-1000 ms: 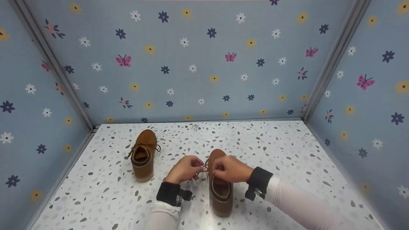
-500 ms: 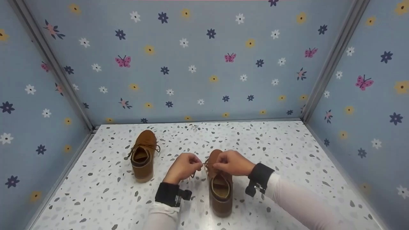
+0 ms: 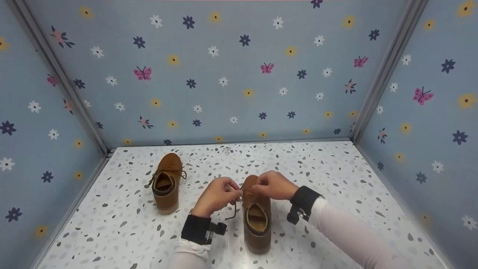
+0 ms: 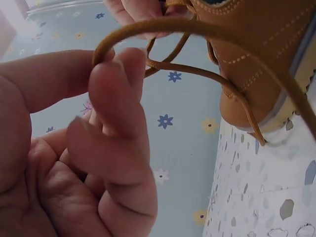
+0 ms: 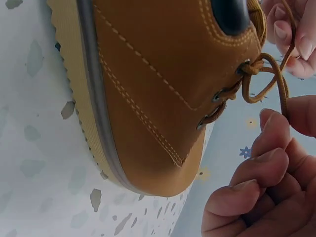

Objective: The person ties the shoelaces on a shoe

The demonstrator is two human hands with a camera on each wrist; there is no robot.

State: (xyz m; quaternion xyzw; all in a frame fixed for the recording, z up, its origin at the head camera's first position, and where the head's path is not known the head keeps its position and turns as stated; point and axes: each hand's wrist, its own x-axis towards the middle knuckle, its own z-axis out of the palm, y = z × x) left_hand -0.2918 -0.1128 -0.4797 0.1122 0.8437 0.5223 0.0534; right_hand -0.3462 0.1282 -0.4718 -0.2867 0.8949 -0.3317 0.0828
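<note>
A brown lace-up shoe [image 3: 257, 241] stands on the floor in front of me, toe pointing away. My left hand [image 3: 217, 196], just left of the shoe's front, pinches its brown shoelace [image 4: 168, 23] between thumb and fingertip. A length of that lace arcs over toward the shoe in the left wrist view, and an end hangs below the hand in the head view. Above the shoe's toe, my right hand [image 3: 277, 185] pinches another part of the lace [image 5: 282, 91], close to a loose loop at the top eyelets. The crossing of the laces is partly hidden by fingers.
A matching brown shoe [image 3: 167, 198] stands to the left, its laces tied in a bow. The speckled white floor [image 3: 317, 224] meets blue flowered panels [image 3: 231, 101] at the back and both sides. Each wrist wears a black band [image 3: 196, 228].
My right hand has shifted a little farther forward, over the shoe's toe. The left hand has moved slightly, and a lace end now dangles beneath it. Both shoes stay in place.
</note>
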